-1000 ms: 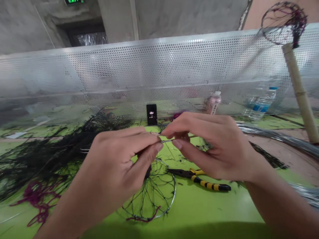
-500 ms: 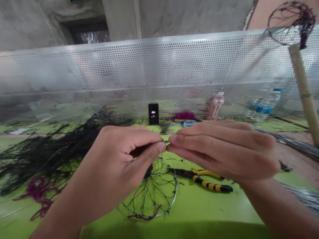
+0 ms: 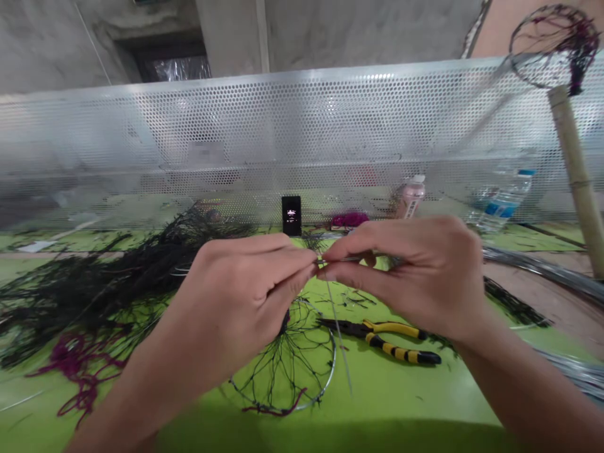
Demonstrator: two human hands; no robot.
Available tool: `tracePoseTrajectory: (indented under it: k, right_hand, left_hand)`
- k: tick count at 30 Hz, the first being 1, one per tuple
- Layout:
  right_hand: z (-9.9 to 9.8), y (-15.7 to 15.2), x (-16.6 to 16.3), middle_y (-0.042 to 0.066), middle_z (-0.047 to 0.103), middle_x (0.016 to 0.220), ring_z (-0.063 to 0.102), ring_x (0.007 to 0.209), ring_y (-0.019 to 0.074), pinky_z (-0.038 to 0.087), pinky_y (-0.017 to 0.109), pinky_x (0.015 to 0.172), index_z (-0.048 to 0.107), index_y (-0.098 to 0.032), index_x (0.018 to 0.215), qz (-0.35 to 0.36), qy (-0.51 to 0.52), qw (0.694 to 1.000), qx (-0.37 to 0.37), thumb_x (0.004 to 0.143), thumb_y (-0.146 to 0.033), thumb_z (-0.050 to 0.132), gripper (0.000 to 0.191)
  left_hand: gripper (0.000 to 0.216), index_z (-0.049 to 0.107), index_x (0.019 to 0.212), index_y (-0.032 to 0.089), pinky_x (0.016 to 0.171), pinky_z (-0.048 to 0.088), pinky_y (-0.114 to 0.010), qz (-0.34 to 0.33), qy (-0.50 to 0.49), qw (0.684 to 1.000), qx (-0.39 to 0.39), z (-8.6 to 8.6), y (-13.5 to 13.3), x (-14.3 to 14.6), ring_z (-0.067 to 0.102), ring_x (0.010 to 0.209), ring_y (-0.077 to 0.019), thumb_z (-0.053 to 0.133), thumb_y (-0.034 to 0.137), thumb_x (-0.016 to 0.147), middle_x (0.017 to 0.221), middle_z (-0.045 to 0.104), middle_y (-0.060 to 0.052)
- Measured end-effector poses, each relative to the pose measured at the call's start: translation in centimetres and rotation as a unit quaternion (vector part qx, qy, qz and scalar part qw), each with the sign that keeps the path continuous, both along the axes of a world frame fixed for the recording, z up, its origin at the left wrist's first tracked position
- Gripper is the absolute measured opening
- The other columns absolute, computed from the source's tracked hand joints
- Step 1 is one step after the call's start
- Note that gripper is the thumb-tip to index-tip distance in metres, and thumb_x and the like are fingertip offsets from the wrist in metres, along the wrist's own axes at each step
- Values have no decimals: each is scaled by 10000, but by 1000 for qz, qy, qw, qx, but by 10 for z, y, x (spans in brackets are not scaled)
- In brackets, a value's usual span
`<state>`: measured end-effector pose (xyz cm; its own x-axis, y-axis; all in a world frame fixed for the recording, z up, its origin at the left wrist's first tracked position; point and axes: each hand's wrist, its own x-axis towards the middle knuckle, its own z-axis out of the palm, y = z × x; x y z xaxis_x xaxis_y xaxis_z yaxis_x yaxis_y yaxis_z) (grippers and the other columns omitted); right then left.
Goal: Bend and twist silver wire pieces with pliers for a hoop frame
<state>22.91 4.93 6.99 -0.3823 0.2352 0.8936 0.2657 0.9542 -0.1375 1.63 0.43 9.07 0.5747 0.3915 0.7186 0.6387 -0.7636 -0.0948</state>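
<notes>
My left hand (image 3: 250, 296) and my right hand (image 3: 410, 270) meet fingertip to fingertip above the table, each pinching a thin metal wire (image 3: 338, 321). One end of the wire dangles below the fingers; the pinched part is mostly hidden. Under my hands, a wire hoop (image 3: 333, 371) with black netting (image 3: 278, 371) lies on the green surface, a purple cord (image 3: 283, 412) along its near edge. To its right rest long-nose pliers (image 3: 377, 336) with yellow and black handles, jaws toward the hoop.
A heap of black netting (image 3: 117, 277) and purple yarn (image 3: 75, 371) lie left. Behind stand a phone (image 3: 291, 216), a pink bottle (image 3: 410, 196) and a water bottle (image 3: 507, 201) before a perforated metal panel (image 3: 283, 126). Wire bundles (image 3: 573, 374) and a bamboo pole (image 3: 576, 176) are right.
My right hand has turned from flat, extended fingers to a thumb-and-finger pinch. The wire's loose end now hangs down to the right. My left hand has barely shifted.
</notes>
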Motion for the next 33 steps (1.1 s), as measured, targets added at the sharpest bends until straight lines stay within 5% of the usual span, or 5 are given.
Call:
tracePoseTrajectory:
  k: [8, 16, 23, 30, 33]
  right_hand:
    - [7, 3, 5, -35, 611, 605, 475, 498, 69, 353, 194, 418, 757, -179, 818, 134, -25, 923, -361, 869, -334, 814, 173]
    - [6, -1, 4, -38, 617, 657, 466, 544, 73, 335, 208, 454, 732, -183, 825, 65, -32, 971, -227, 901, -338, 784, 179]
    - [8, -4, 3, -73, 482, 549, 305, 422, 32, 260, 201, 383, 704, -156, 739, 102, -17, 949, -299, 931, -336, 742, 266]
    - [4, 2, 5, -28, 538, 577, 371, 446, 72, 223, 230, 359, 688, -168, 734, 93, -32, 909, -405, 937, -432, 714, 334]
    - [0, 8, 2, -53, 528, 546, 376, 433, 62, 255, 218, 358, 698, -174, 743, 74, 8, 947, -312, 928, -378, 740, 278]
  left_hand:
    - [255, 658, 763, 151, 532, 430, -313, 14, 65, 989, 134, -9, 7, 3, 579, 582, -128, 566, 85, 992, 700, 651, 5]
    - [198, 714, 833, 125, 548, 469, -290, 34, 50, 992, 112, -6, 4, 6, 646, 646, -123, 591, 102, 987, 776, 718, -13]
    - [237, 705, 764, 126, 481, 411, -336, 41, 66, 983, 168, -9, 6, 9, 615, 576, -135, 603, 55, 966, 686, 670, -9]
    - [246, 664, 739, 153, 501, 411, -318, 40, 73, 981, 177, -11, 7, 9, 580, 566, -126, 606, 52, 957, 689, 653, 3]
    - [229, 678, 760, 134, 519, 410, -294, 39, 64, 988, 135, -7, 8, 6, 560, 568, -110, 600, 72, 966, 697, 649, -1]
